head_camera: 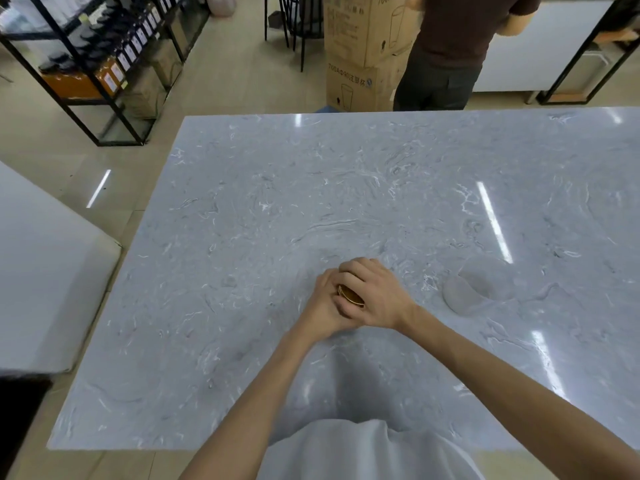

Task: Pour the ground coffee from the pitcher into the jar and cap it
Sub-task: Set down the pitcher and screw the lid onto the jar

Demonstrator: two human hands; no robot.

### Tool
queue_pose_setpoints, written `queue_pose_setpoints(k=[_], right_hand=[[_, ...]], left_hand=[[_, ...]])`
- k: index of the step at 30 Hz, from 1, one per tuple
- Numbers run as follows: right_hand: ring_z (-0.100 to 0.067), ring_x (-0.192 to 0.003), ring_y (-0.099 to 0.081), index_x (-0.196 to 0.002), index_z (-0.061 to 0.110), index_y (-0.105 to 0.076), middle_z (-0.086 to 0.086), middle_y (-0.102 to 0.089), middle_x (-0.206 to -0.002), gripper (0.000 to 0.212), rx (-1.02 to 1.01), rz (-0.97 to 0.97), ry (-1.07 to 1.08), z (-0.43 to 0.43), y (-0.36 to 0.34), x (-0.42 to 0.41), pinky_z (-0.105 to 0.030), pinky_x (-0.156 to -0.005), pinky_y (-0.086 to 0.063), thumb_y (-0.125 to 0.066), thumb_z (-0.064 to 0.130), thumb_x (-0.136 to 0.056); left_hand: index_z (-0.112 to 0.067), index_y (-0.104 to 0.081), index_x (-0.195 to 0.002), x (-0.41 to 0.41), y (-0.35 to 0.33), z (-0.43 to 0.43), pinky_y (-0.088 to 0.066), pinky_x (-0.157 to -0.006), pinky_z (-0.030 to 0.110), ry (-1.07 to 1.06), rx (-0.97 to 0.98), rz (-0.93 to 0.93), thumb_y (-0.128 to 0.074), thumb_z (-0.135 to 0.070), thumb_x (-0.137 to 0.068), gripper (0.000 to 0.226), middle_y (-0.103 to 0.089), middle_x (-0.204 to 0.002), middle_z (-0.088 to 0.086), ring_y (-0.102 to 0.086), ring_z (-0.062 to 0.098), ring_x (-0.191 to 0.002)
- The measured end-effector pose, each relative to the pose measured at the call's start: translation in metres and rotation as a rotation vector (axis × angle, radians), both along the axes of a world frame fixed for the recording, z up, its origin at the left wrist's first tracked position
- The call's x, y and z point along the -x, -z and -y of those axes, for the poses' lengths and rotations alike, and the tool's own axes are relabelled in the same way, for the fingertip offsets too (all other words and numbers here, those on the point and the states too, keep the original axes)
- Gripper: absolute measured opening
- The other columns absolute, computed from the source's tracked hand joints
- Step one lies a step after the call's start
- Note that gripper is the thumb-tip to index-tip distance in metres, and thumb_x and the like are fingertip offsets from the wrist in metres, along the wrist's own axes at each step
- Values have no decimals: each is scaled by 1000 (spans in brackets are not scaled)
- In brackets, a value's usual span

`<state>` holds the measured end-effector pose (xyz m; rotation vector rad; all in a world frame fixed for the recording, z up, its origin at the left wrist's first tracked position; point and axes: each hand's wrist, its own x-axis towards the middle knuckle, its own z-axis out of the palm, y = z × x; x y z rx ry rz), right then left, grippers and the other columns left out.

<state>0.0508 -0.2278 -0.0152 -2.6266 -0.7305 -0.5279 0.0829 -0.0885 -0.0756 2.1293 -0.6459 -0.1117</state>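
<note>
Head view: both hands meet near the middle of the grey marble table (242, 209). The right hand (375, 294) lies over a gold lid (350, 295), fingers wrapped on it; the left hand (325, 301) cups what is probably the jar beneath, wholly hidden. A blurred pale shape (476, 285), perhaps the pitcher, sits just right. Wide bare tabletop surrounds them.
</note>
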Motion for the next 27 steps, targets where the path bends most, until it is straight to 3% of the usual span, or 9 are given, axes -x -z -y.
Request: queue_pose_setpoints(k=[6,10,12,15,18,23,27], right_hand=[[-28,-73,-64,-80,11,-70,-5,-71,-84,10,-93,120,383,-27,6,-2,-40,-62,-53,-68,21,-80],[-29,-69,-59,-80,13,-66,-6,-66,-80,16,0,17,637,-47,0,1,-40,-58,-48,-61,27,-86],[-30,-71,-57,-82,13,-63,-6,-63,-81,18,28,-19,606,-48,-3,2,-41,-60,-45,-57,29,-87],[-29,-87,-61,-90,11,-63,-4,-66,-94,19,44,-10,227,-21,-4,4,-40,-73,-47,-57,30,-89],[-27,-102,-62,-100,11,-68,-5,-69,-109,22,85,-5,-29,5,-4,2,-39,-84,-50,-62,29,-89],[-27,-74,-60,-82,10,-69,-6,-68,-88,16,-90,100,251,-13,7,1,-41,-65,-51,-63,25,-81],[-26,-68,-57,-78,14,-66,-4,-65,-82,13,-154,79,533,-31,10,6,-38,-60,-48,-62,26,-82]], left_hand=[[-27,-58,-93,8,8,15,-58,-74,42,-173,64,-140,-66,-50,-73,31,-62,-87,-7,-64,20,-87],[-36,-53,-77,3,-3,13,-56,-57,40,-167,56,-99,-58,-48,-77,14,-61,-70,-9,-63,13,-69],[-36,-54,-78,-1,-9,9,-54,-55,38,-85,98,-80,-61,-44,-77,10,-61,-68,-8,-62,13,-66],[-40,-56,-94,-4,-16,3,-57,-65,25,29,154,-23,-72,-39,-71,29,-66,-90,-23,-66,2,-79],[-36,-57,-98,-5,-15,4,-59,-73,32,114,64,26,-78,-36,-66,39,-67,-94,-18,-69,5,-86],[-38,-51,-85,6,-5,15,-52,-61,27,-78,-48,17,-65,-46,-74,19,-58,-78,-16,-62,8,-76],[-34,-57,-96,15,1,17,-57,-61,32,-210,-81,-53,-60,-56,-77,29,-62,-84,-13,-64,10,-80]])
